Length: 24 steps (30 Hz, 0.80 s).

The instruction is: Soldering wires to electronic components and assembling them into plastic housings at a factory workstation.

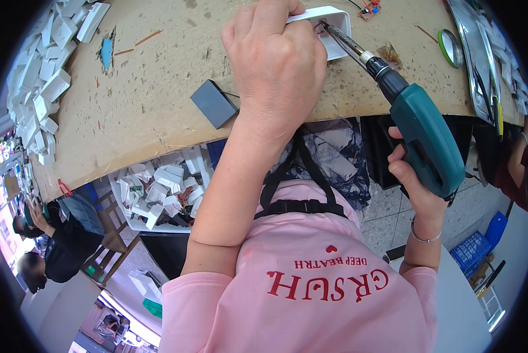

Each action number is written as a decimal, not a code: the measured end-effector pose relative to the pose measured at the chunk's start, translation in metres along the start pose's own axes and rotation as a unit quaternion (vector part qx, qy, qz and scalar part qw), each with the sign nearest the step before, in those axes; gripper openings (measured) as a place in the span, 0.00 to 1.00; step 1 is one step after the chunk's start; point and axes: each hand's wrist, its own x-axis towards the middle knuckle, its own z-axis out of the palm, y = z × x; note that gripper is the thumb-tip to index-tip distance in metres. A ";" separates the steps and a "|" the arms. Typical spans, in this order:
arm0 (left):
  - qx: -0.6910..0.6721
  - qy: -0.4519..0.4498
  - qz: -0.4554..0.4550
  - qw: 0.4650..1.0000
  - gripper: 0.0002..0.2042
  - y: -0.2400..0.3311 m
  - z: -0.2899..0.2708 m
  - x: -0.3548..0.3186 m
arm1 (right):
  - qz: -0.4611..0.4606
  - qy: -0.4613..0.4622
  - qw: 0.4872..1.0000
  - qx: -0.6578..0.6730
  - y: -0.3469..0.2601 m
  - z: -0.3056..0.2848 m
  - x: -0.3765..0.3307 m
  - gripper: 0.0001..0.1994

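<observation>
My left hand (278,65) is at the far side of the workbench, its fingers closed round a white plastic housing (341,25) with an open hollow. In my right hand (414,182) is a green pistol-shaped soldering gun (431,138), gripped by its handle. Its long metal nozzle reaches up and left into the housing, with the tip beside a thin red wire (319,27). My left fingertips are partly hidden behind the hand and the housing. Nearer to me, a dark grey box (214,104) with a thin black lead lies left of my left wrist.
White housings (49,70) are heaped at the bench's left. A white bin (122,203) of similar parts stands below the edge. Rightward lie brown crumbs (389,54), a green ring (450,48), a metal tray (470,53) and a yellow-handled tool (500,120). Other people sit on both sides.
</observation>
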 end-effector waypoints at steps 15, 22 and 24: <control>0.003 -0.003 0.006 1.000 0.05 -0.001 -0.001 -0.001 | 0.027 0.009 0.999 0.029 0.003 -0.004 -0.010 0.21; 0.009 -0.004 -0.003 1.000 0.05 0.000 -0.001 -0.003 | 0.019 -0.005 0.999 0.040 0.003 -0.002 -0.006 0.22; 0.011 -0.001 -0.003 1.000 0.05 0.000 -0.001 -0.003 | 0.012 0.001 0.999 0.044 0.003 0.000 -0.006 0.22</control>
